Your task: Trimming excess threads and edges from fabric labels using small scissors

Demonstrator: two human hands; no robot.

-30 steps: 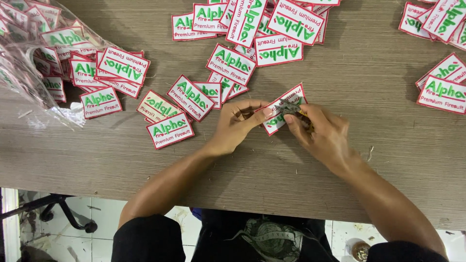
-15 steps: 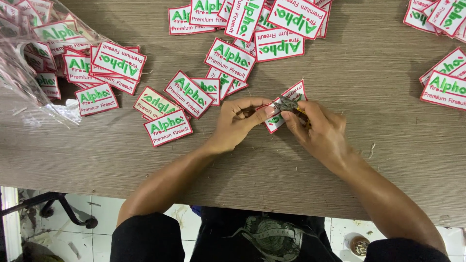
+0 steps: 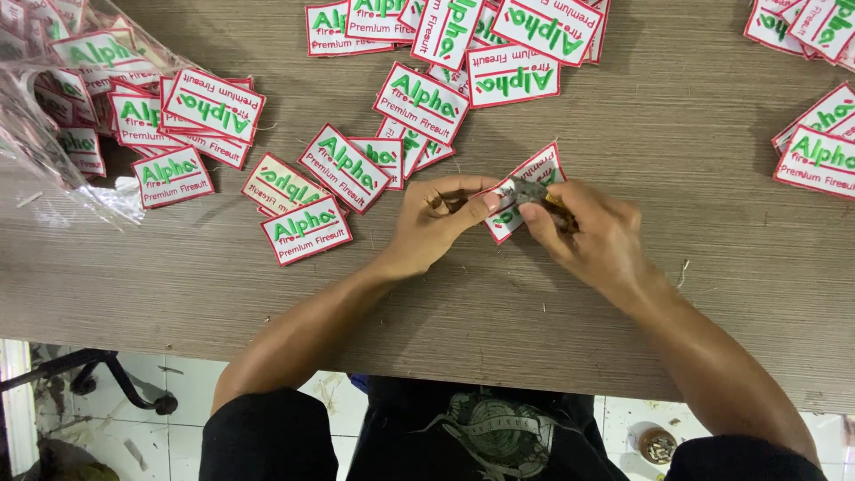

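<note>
Wooden table [image 3: 695, 294], patches scattered over it | left hand [image 3: 436, 223] pinching held patch [image 3: 525, 191] at its edge, mid-table | right hand [image 3: 592, 236] closed around small metal snips [image 3: 532, 189], tips touching patch

White rectangular patches with red borders and green lettering lie across the table. One patch [image 3: 525, 191] sits at the centre, pinched between both hands. A scatter [image 3: 356, 169] lies just left of it, a heap [image 3: 481, 36] at the far middle, and a group [image 3: 815, 134] at the far right. At the far left, a clear plastic bag [image 3: 40, 134] holds more.
</note>
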